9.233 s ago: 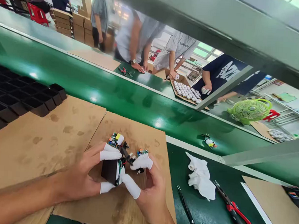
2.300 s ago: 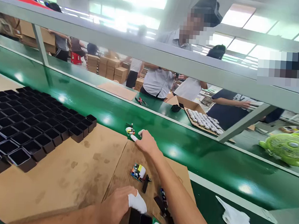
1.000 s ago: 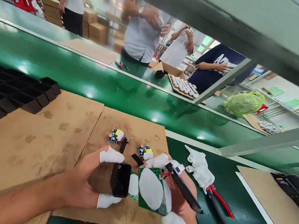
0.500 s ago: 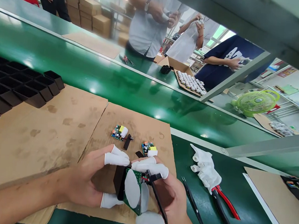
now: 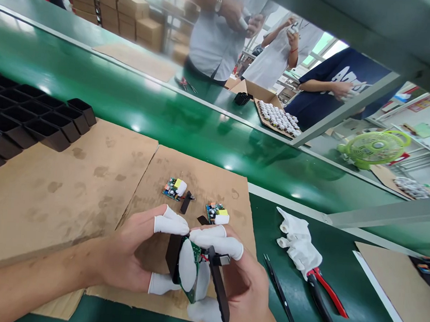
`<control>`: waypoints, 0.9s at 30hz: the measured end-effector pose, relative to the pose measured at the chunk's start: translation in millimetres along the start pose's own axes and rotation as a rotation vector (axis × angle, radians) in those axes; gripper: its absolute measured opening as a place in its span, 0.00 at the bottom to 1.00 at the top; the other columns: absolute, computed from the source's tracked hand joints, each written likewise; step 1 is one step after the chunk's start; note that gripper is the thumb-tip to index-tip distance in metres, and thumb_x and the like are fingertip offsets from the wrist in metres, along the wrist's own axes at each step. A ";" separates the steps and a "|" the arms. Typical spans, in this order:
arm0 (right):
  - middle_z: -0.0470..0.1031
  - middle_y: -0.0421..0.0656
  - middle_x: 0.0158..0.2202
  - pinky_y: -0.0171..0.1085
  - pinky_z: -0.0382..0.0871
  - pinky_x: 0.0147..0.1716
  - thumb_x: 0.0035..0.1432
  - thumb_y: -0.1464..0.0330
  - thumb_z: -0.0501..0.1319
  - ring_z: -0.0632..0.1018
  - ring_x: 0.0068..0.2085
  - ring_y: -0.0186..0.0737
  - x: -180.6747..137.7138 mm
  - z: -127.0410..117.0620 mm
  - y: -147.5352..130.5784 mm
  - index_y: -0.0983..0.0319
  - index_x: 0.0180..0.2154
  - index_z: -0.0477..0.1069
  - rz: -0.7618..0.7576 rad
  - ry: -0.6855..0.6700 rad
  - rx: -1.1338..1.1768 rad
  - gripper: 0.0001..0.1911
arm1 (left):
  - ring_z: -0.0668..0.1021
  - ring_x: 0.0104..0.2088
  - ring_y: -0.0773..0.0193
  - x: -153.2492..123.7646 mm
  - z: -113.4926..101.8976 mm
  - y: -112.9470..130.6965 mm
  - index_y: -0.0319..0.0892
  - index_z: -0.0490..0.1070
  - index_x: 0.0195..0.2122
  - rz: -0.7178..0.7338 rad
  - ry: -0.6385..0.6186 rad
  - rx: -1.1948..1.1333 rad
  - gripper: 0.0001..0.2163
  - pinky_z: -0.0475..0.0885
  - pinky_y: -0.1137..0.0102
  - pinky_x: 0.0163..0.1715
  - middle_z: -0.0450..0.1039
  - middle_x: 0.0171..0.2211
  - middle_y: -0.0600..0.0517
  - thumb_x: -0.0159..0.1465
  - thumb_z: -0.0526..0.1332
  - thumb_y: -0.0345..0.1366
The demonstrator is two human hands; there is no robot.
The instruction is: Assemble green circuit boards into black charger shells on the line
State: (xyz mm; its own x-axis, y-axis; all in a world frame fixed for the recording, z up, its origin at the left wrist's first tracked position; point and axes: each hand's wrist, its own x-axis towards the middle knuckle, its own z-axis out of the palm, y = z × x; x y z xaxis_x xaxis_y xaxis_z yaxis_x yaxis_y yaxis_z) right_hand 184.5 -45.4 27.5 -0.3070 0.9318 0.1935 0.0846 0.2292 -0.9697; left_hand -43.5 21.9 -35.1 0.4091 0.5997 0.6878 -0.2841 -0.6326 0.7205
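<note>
My left hand (image 5: 136, 256), with white finger cots, grips a small black housing (image 5: 173, 255) near the front of the cardboard. My right hand (image 5: 235, 279) holds a green circuit board (image 5: 193, 269) with its edge set into the housing's mouth. A flat black cover (image 5: 218, 290), joined to the board by short wires, lies across my right palm. Two more small circuit boards, one (image 5: 175, 187) and another (image 5: 217, 213), lie on the cardboard just beyond my fingers, with loose black pieces (image 5: 185, 203) beside them.
Cardboard sheets (image 5: 89, 187) cover the bench. Empty black housings (image 5: 28, 120) stand in rows at the left. A white glove (image 5: 299, 236), tweezers (image 5: 279, 291) and red-handled cutters (image 5: 325, 299) lie at the right. A green conveyor belt (image 5: 188, 125) runs behind; people stand beyond it.
My right hand reached to the belt, came back with a board and brought it to the housing. In the last second the board has tipped upright and moved into the housing's mouth.
</note>
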 end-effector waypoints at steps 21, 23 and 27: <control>0.71 0.45 0.55 0.43 0.77 0.53 0.60 0.66 0.81 0.76 0.55 0.50 4.3 7.9 2.4 0.43 0.62 0.77 0.009 0.007 -0.096 0.31 | 0.85 0.40 0.52 -3.4 2.9 -0.7 0.48 0.73 0.67 -0.042 0.031 -0.025 0.33 0.84 0.60 0.39 0.82 0.45 0.45 0.62 0.80 0.38; 0.70 0.45 0.56 0.45 0.77 0.57 0.58 0.67 0.82 0.76 0.57 0.51 3.7 8.5 3.3 0.43 0.62 0.77 0.030 0.003 -0.107 0.33 | 0.86 0.41 0.52 -2.5 2.2 -0.3 0.49 0.72 0.67 -0.054 0.023 -0.015 0.34 0.85 0.60 0.40 0.83 0.47 0.45 0.62 0.81 0.39; 0.69 0.47 0.61 0.51 0.74 0.65 0.57 0.65 0.84 0.75 0.62 0.55 2.8 8.9 6.0 0.44 0.63 0.76 0.047 0.020 -0.106 0.36 | 0.86 0.41 0.52 1.3 1.8 0.7 0.50 0.73 0.66 -0.059 0.023 -0.015 0.33 0.84 0.62 0.39 0.82 0.45 0.46 0.62 0.81 0.42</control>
State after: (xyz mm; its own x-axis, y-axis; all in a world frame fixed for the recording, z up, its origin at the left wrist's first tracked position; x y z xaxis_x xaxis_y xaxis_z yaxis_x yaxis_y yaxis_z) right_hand 175.6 -43.9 20.8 -0.2812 0.9475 0.1525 0.1984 0.2128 -0.9567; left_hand -41.6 21.3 -33.8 0.4055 0.6468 0.6459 -0.2735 -0.5884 0.7609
